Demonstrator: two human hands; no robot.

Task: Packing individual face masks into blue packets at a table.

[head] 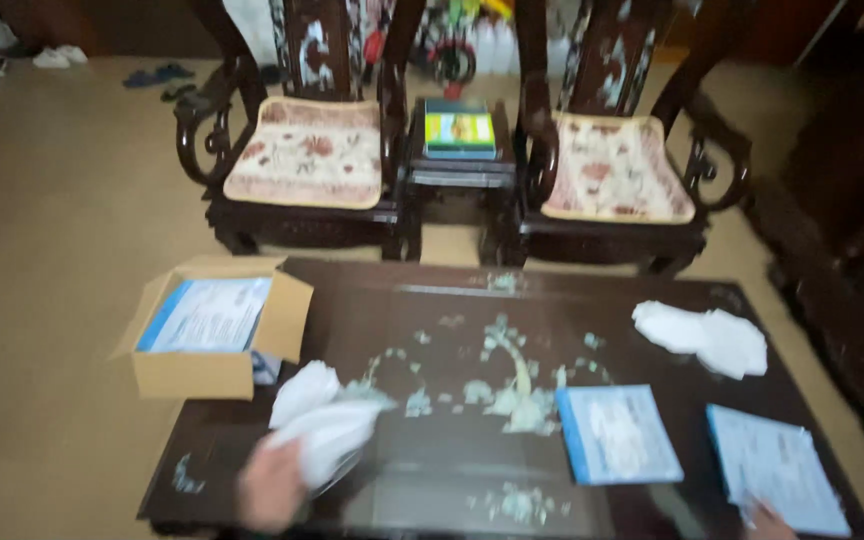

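My left hand (270, 485) is blurred at the near left edge of a dark inlaid coffee table (452, 300) and grips a bunch of white plastic bags (320, 410). My right hand (767, 522) shows only as fingertips at the bottom right, touching the near corner of a flat blue-and-white packet (777, 465). A second blue-and-white packet (617, 432) lies left of it. An open cardboard box (214, 335) with more blue-and-white packets inside sits on the table's far left corner.
A crumpled white bag pile (702, 338) lies at the table's right. Behind stand two dark carved chairs with patterned cushions (307, 150) (614, 165), and a small side table between them holds a green-and-blue box (459, 128). Tan floor surrounds everything; shoes (52, 57) lie far left.
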